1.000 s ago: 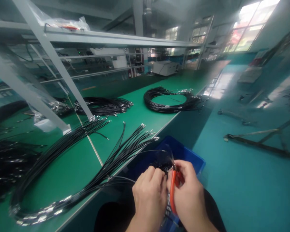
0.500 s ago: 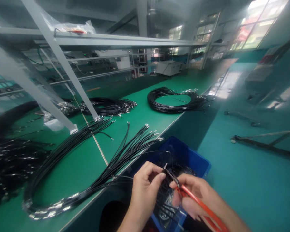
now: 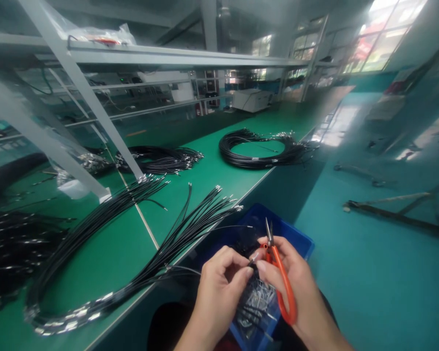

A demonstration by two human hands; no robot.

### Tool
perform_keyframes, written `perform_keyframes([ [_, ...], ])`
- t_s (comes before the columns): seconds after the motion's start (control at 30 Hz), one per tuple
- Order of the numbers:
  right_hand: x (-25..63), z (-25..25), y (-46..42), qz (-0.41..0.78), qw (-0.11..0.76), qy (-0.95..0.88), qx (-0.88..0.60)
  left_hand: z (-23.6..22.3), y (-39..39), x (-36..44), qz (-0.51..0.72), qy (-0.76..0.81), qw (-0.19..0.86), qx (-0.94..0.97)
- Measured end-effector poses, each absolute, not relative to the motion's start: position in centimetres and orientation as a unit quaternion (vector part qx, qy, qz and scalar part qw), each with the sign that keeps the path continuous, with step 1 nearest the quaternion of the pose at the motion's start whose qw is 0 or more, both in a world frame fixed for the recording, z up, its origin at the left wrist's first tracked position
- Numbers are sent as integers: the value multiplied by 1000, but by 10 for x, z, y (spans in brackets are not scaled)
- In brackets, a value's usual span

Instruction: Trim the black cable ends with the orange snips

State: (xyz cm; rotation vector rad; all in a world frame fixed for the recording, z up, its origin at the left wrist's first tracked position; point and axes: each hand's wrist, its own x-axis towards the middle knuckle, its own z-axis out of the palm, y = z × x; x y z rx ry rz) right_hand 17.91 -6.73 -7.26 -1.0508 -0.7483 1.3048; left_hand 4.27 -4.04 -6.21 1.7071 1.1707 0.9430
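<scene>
My left hand (image 3: 221, 285) is closed in a pinch on the end of a thin black cable (image 3: 251, 262). My right hand (image 3: 302, 280) holds orange-handled scissors (image 3: 286, 292) in the palm, their metal blades pointing up and away from the cable. The right thumb and fingertips meet at the cable's end, close to the left fingertips. Below both hands is a blue bin (image 3: 304, 241) with cables and pale scraps in it. A looped bundle of black cables (image 3: 128, 287) with silver tips lies on the green bench, some strands running toward my left hand.
More coiled black cables (image 3: 256, 161) lie farther along the green bench (image 3: 208, 178), and another coil (image 3: 161, 158) sits by the shelf post (image 3: 106, 117). A dark cable pile (image 3: 18, 253) is at the left. Right of the bench, a metal stand's leg (image 3: 398, 214) rests on the floor.
The scissors have swung from pointing at the cable end to upright in my right hand. The right fingertips have moved in to the cable end. My left hand keeps its pinch.
</scene>
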Motion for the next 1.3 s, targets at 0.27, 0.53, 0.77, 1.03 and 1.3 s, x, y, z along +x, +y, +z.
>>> perform_keyframes([
  [0.27, 176, -68, -66, 570, 609, -312, -454, -60, -43, 42, 361, 473, 404, 694],
  [0.53, 166, -74, -65, 473, 605, -351, -536, -66, -51, 47, 355, 489, 285, 744],
  [0.77, 182, -72, -69, 467, 569, -391, -552, -64, -45, 40, 384, 489, 368, 691],
  [1.03, 204, -62, -88, 694, 433, -368, -442, -58, -38, 35, 407, 486, 422, 649],
  [1.3, 199, -56, -90, 752, 390, -331, -416, -57, -40, 34, 418, 483, 400, 658],
])
